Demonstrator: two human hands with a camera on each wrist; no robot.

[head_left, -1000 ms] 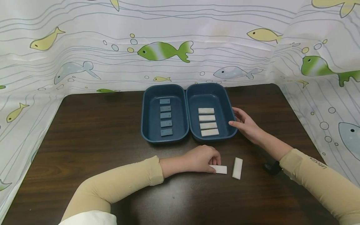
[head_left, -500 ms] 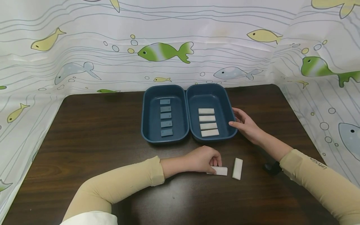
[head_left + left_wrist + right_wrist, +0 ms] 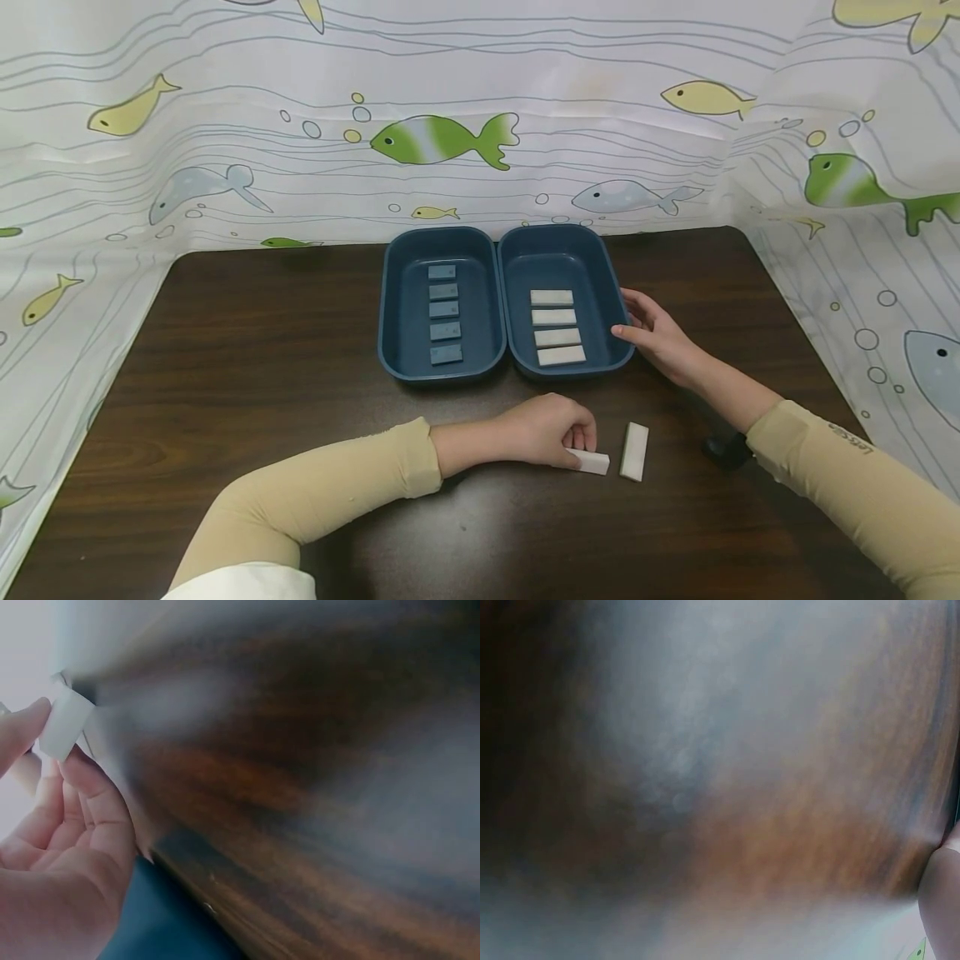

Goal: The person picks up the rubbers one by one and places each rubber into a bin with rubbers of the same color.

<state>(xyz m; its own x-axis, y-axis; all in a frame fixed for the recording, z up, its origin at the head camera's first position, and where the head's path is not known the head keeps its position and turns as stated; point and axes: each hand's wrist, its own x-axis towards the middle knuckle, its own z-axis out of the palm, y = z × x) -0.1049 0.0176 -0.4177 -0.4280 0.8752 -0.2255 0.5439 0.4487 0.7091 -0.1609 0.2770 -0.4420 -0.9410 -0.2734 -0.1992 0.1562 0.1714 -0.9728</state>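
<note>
In the head view my left hand (image 3: 551,432) pinches a white rectangular block (image 3: 592,462) between thumb and fingers, in front of the right bin. The left wrist view shows the same block (image 3: 67,726) at the fingertips, tilted. A second white block (image 3: 633,452) lies on the table just right of it. My right hand (image 3: 663,340) grips the right side of the right blue bin (image 3: 562,369), thumb over the rim and fingers outside. Inside that bin several white blocks (image 3: 555,317) lie in a column. Only an edge of the right hand (image 3: 941,900) shows in its wrist view.
The left blue bin (image 3: 386,325) stands against the right one and holds several blue-grey blocks (image 3: 444,310) in a column. Both stand near the back edge of the dark wooden table (image 3: 262,350). A fish-printed white sheet (image 3: 300,183) hangs behind.
My left hand has shifted slightly right and nearer the front, and the block in it has turned and tilted. The right hand stays at the bin's rim.
</note>
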